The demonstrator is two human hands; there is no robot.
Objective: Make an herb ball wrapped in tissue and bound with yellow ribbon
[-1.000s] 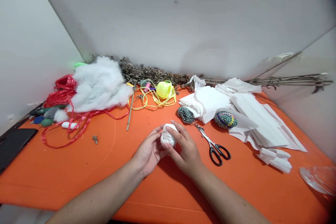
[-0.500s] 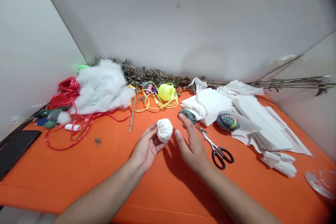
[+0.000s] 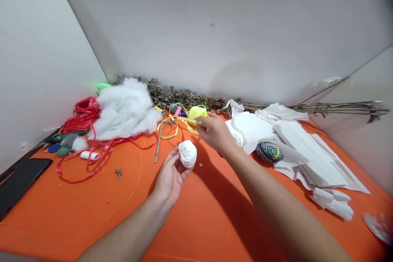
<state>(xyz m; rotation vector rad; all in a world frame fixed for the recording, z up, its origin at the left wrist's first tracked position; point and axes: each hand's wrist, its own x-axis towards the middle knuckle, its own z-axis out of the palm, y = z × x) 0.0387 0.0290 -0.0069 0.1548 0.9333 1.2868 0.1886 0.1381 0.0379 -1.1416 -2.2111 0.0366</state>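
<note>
My left hand [image 3: 172, 172] cups a white ball [image 3: 187, 154] with a wrinkled, wrapped surface, just above the orange table near the middle. My right hand [image 3: 215, 131] reaches out beyond it, fingers pinched on a yellow ribbon [image 3: 184, 118]. The ribbon runs left from those fingers and lies in loops on the table. Right behind the hand is the yellow ribbon ball [image 3: 196, 112]. My right hand and forearm cover the spot where the scissors lay.
White stuffing [image 3: 125, 108] and red ribbon [image 3: 82, 118] lie at the left, near a phone [image 3: 24, 184]. Dried stems [image 3: 184, 96] line the wall. At the right are white paper sheets [image 3: 310, 155], a multicoloured yarn ball [image 3: 269, 152] and a clear round object [image 3: 379, 227].
My right hand has moved forward from beside the white ball to the yellow ribbon and closed on it. My left hand still holds the ball. The view has shifted slightly.
</note>
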